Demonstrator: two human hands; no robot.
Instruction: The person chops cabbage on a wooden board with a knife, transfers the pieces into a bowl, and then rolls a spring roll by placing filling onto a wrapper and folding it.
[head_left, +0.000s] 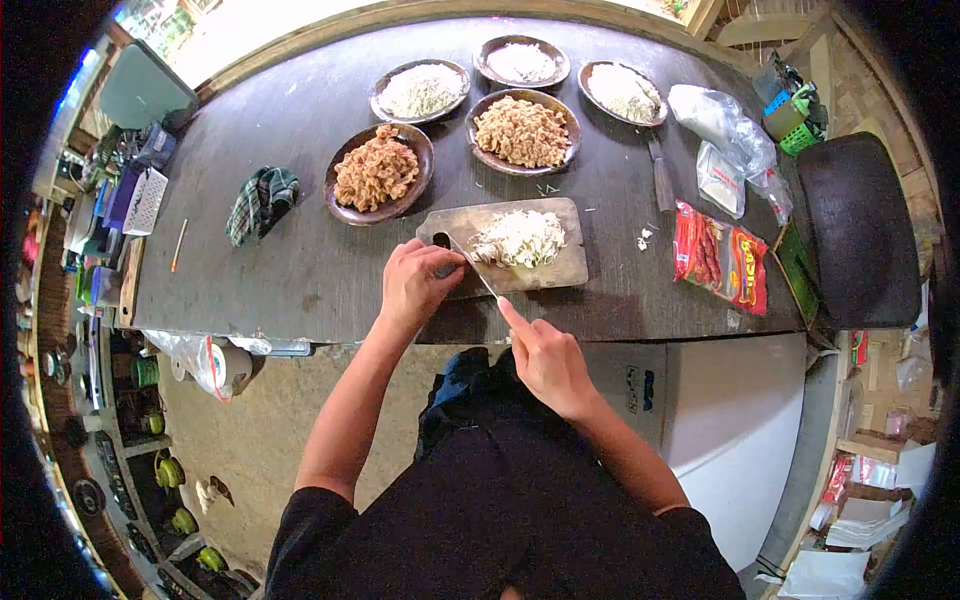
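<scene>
A wooden cutting board (572, 262) lies near the table's front edge, with a heap of chopped white pieces (518, 239) on it. My right hand (548, 362) is closed around a knife (484, 277), whose blade slants up and left over the board beside the heap. At the board's left end, my left hand (424, 282) has its fingers drawn together by the blade; what they hold, if anything, is too small to make out. Beyond the board stand a plate of brown pieces (376, 174) and another brown-filled plate (522, 133).
Three plates of white shreds, one being the left plate (420, 92), stand farther back. A checked cloth (262, 205) lies left. At right are a red packet (720, 260), a plastic bag (728, 125), a brush (661, 178) and a dark chair (858, 230).
</scene>
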